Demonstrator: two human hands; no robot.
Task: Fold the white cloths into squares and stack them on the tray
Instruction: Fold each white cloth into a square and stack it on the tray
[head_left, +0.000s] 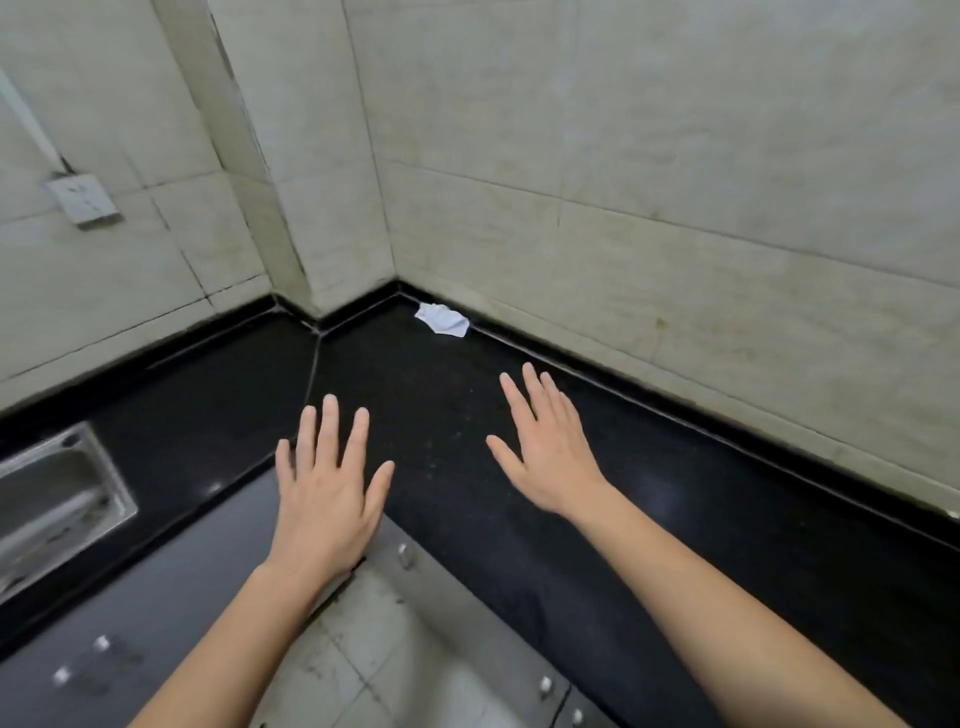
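Observation:
A small crumpled white cloth (442, 319) lies in the far corner of the black countertop (649, 509), against the wall. My left hand (327, 488) is stretched out flat over the counter's front edge, fingers straight and spread, holding nothing. My right hand (545, 447) is held flat over the counter to the right, fingers straight and pointing toward the cloth, also holding nothing. Both hands are well short of the cloth. No tray is in view.
A steel sink (57, 499) is set into the counter at the left. Tiled walls enclose the corner, with a wall socket (83, 200) at the upper left. Grey cabinet fronts with round knobs (404, 553) and a tiled floor lie below the counter.

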